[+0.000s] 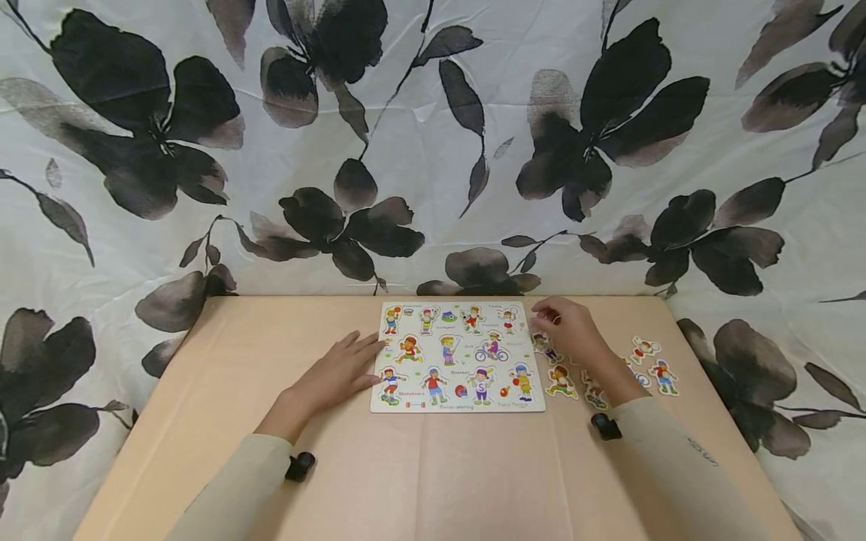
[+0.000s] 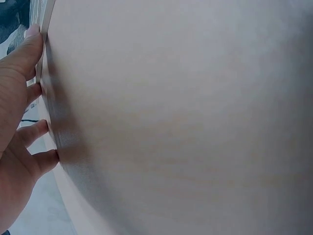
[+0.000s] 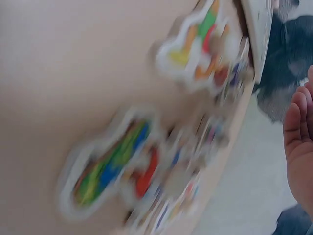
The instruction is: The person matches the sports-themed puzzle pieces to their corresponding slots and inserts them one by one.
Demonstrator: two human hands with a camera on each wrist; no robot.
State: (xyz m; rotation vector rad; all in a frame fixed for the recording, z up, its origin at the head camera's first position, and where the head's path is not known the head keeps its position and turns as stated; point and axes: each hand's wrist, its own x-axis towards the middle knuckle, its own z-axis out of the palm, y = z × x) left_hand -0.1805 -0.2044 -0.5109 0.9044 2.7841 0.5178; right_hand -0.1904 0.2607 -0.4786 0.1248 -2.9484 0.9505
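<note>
Nearest, the runner piece [image 1: 561, 382] lies flat just right of the puzzle board [image 1: 470, 359], whose long axis runs left to right. The left hand [image 1: 346, 368], fingers extended and spread, touches the board's left edge. Farther out, the right hand [image 1: 573, 329], fingers bent, is nearer the runner piece, which lies personward of its fingertips; whether these pinch anything cannot be told.

1. The left arm [image 1: 237, 488] reaches forward and inward.
2. The left hand [image 1: 345, 368] has fingers extended and spread.
3. The right arm [image 1: 676, 458] slants forward and inward.
4. The right hand [image 1: 570, 324] bends its fingers; their grip is unclear.
</note>
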